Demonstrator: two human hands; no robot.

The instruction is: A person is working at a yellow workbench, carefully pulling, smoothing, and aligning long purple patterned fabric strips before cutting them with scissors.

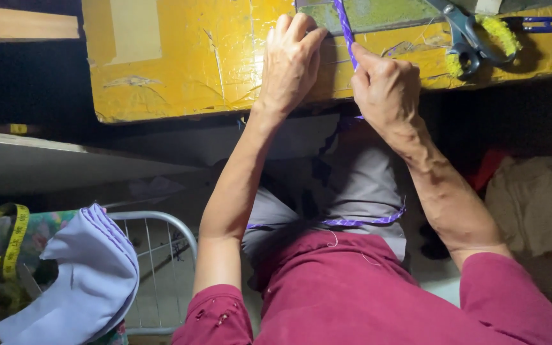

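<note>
A narrow purple strip [345,29] runs down across a yellow worktable [193,57] and off its near edge. My right hand [386,86] pinches the strip at the table's edge between thumb and forefinger. My left hand [291,61] lies just left of it, fingers curled and pressed on the tabletop, fingertips near the strip. More of the purple strip [359,222] trails over my lap, across grey fabric [352,179] and my maroon clothing.
Scissors with yellow-wrapped handles [477,35] lie on the table at the upper right. A folded lilac cloth [87,275] and a yellow measuring tape [7,246] rest on a wire rack [161,220] at the lower left. Beige cloth [538,204] is heaped on the right.
</note>
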